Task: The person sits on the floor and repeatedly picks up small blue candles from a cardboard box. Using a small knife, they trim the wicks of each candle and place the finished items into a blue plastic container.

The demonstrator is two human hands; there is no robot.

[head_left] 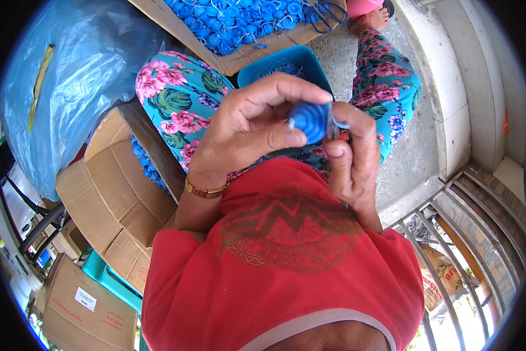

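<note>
My left hand [239,120] is closed around a blue ridged, cone-like plastic piece [310,121], its thumb and fingers on either side. A short pale thread or scrap sticks out of the piece's left end. At the other end, my right hand [356,155] pinches a small tool with an orange-red part [344,136] and a thin, shiny, blade-like edge touching the piece. Fingers hide most of that tool, so its exact kind does not show. Both hands are over my lap, in front of a blue plastic bin [257,70] with thin scraps in it.
A cardboard box [231,62] full of similar blue pieces stands ahead, with dark-handled scissors [326,16] at its right. To my left are an open cardboard box [122,181] with more blue pieces and a large blue plastic bag [93,70]. Metal railings [444,234] rise at the right.
</note>
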